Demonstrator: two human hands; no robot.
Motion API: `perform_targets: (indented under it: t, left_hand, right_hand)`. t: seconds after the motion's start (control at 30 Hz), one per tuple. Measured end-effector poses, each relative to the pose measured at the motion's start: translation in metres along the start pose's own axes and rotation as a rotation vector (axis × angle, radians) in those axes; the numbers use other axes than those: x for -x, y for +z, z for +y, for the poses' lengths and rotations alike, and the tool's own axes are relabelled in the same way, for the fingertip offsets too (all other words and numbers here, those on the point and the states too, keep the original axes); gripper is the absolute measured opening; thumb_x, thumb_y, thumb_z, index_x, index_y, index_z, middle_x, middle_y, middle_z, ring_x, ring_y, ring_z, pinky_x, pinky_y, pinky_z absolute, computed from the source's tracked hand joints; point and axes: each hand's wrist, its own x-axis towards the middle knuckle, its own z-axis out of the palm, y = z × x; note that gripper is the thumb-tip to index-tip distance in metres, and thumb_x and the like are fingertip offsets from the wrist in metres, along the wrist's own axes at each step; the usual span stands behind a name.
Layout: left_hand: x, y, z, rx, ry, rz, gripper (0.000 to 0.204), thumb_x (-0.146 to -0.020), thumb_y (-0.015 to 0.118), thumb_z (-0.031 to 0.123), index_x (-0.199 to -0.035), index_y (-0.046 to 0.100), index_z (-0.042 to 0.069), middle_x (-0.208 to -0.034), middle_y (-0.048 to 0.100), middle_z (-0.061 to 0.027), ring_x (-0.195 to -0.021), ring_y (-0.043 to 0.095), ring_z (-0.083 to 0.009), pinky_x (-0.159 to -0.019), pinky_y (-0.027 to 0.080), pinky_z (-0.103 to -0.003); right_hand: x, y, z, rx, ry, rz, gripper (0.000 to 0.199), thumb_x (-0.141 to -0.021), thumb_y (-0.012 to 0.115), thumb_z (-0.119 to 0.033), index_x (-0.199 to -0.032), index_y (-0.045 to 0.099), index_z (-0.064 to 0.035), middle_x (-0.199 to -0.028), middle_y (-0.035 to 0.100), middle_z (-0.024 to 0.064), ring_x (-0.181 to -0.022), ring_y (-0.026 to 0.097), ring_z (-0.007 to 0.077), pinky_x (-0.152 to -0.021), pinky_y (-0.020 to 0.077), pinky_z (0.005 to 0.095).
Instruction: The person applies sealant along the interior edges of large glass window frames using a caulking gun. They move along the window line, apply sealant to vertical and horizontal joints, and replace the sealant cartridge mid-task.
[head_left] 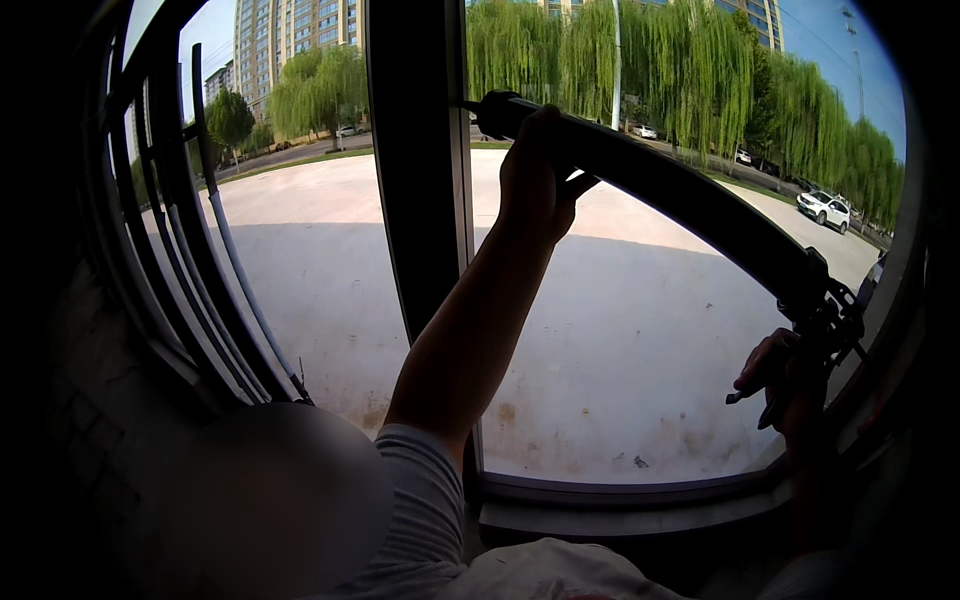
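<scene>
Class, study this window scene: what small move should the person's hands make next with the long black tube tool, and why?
Probably squeeze the trigger with the right hand while the left hand steadies the caulking gun. Its nozzle tip already sits against the window frame, at the edge of the glass pane.

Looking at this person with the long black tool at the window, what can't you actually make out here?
Head view only:
- Tip of the long black caulking gun: too small where it meets the window frame.
- Left hand: palm and fingertips hidden behind the tube.
- Right hand: dark, partly hidden by the trigger.
- Lower left: a blurred patch hides whatever is there.
- Picture rim: black, cuts off the room.
</scene>
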Motion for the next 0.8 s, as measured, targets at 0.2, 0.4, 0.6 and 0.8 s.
perform_targets:
  t: [0.2,0.4,0.6,0.8]
  left_hand:
    - [0.072,-0.029,-0.026,-0.218,-0.100,0.324,0.034,-0.097,0.066,0.033,-0.102,0.055,0.001,-0.080,0.063,-0.0069,-0.077,0.069,-0.0159,-0.073,0.063,-0.038]
    - [0.130,-0.048,-0.068,-0.125,-0.182,0.401,0.036,-0.092,0.069,0.025,-0.106,0.051,-0.003,-0.090,0.061,-0.0145,-0.085,0.068,-0.0227,-0.075,0.060,-0.038]
    - [0.193,-0.057,-0.102,-0.034,-0.300,0.563,0.041,-0.089,0.070,0.022,-0.113,0.048,-0.002,-0.097,0.059,-0.0176,-0.089,0.067,-0.0315,-0.078,0.060,-0.044]
    - [0.231,-0.059,-0.143,-0.111,-0.439,0.690,0.040,-0.087,0.074,0.023,-0.108,0.050,-0.002,-0.091,0.060,-0.0167,-0.086,0.068,-0.0312,-0.080,0.060,-0.046]
  right_hand:
    - [0.052,0.038,0.071,-0.082,0.071,0.102,0.054,-0.087,0.073,-0.055,-0.087,0.063,-0.0013,-0.066,0.065,0.0103,-0.060,0.064,0.0163,-0.053,0.0531,0.0282]
    - [0.130,0.039,0.097,-0.009,0.156,-0.014,0.048,-0.092,0.067,-0.051,-0.079,0.065,-0.0042,-0.067,0.064,0.0064,-0.063,0.057,0.0145,-0.060,0.0431,0.0295]
    - [0.221,0.039,0.138,-0.059,0.380,0.011,0.041,-0.090,0.066,-0.047,-0.079,0.065,-0.0076,-0.074,0.062,0.0053,-0.070,0.055,0.0161,-0.066,0.0419,0.0315]
    - [0.291,0.037,0.153,0.002,0.503,0.049,0.036,-0.089,0.068,-0.043,-0.085,0.063,-0.0076,-0.077,0.061,0.0029,-0.072,0.056,0.0155,-0.068,0.0449,0.0316]
